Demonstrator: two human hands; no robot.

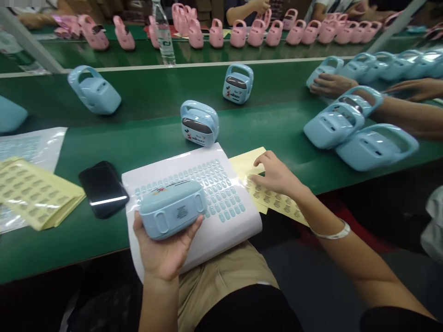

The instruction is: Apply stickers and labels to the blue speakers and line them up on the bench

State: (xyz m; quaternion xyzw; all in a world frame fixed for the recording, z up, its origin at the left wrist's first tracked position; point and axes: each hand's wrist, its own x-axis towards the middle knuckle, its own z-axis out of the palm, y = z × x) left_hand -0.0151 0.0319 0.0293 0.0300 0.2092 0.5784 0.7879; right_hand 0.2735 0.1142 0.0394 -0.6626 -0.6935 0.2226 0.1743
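1. Her left hand [162, 251] is closed around a blue case [172, 208], palm underneath and thumb up its near side. It is held just above her lap, over the near edge of a white sticker sheet [224, 198]. A small patch of print shows on the upturned face.
2. Her right hand [275, 175] is open and holds nothing that I can see. Its fingertips are pressed down on a yellow label sheet [287, 208] just beside the white one, and a bracelet [334, 233] sits on that wrist.
3. To my eye this is the picking stage: one hand steadies the case while the other feels for a label. Getting one off calls for a fingertip under its edge, with the case kept level and close by.
4. Further out on the green belt [155, 97] a black phone [103, 188] lies left of the white sheet. Beyond it is a stack of yellow sheets [34, 193].
5. A printed case [200, 123] stands upright just behind the white sheet, and a second one [237, 83] stands further back.
6. To the right, plain blue cases [375, 146] lie bunched together, with a co-worker's hand [330, 84] resting near them.
7. Pink cases [256, 32] line the far side, and a water bottle [163, 34] stands by them.
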